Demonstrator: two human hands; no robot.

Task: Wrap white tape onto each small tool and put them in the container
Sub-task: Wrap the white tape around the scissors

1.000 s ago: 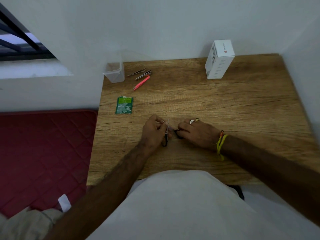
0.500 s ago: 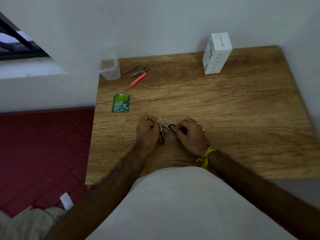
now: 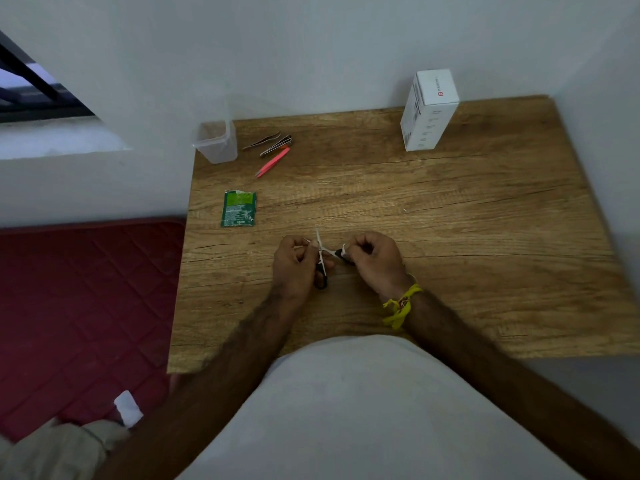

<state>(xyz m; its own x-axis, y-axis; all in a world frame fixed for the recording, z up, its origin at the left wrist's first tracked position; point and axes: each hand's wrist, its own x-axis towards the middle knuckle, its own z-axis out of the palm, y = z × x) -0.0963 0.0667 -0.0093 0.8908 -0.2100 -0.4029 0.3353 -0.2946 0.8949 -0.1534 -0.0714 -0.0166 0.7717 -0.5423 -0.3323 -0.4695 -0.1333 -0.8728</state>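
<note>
Small black-handled scissors [image 3: 321, 271] stand open just above the wooden table [image 3: 450, 237]. My left hand [image 3: 294, 268] grips one blade and handle. My right hand [image 3: 372, 259] pinches the other handle, where a bit of white tape [image 3: 343, 250] shows at my fingertips. At the far left corner stands a clear plastic container [image 3: 217, 143]. Beside it lie metal tweezers [image 3: 261, 141], a metal nail clipper [image 3: 276, 146] and pink tweezers [image 3: 273, 162].
A green sachet [image 3: 239, 208] lies on the table's left side. A white box [image 3: 429, 110] stands upright at the back right against the wall. A red mattress [image 3: 86, 306] lies left of the table, below its level.
Both hands have lifted the scissors a little and spread them open. My right hand has turned, its fingers now curled over the handle with tape showing.
</note>
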